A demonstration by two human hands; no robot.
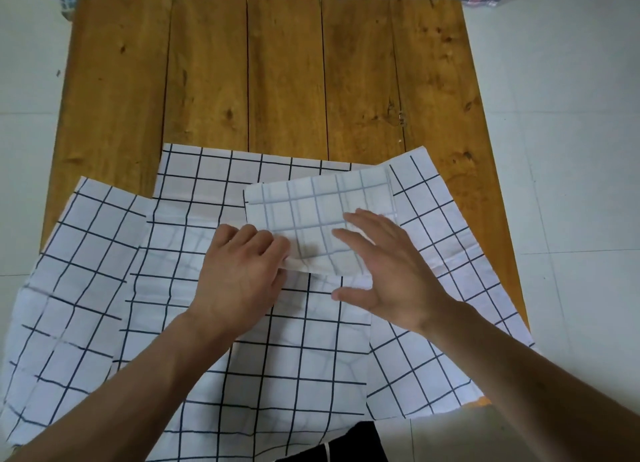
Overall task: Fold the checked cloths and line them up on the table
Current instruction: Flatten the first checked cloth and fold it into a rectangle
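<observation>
Folded cloth (pixel 322 219) at 12 o'clock from both hands, long axis 9-to-3. Left hand (pixel 239 271) pinches its near-left corner; right hand (pixel 384 271) flat, fingers spread on it, equally near.

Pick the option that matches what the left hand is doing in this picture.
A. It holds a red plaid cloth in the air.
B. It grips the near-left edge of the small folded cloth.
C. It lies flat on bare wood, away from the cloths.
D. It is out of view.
B: the left hand has its fingers curled at the near-left edge of the small folded cloth, which lies on the spread checked cloths.
</observation>
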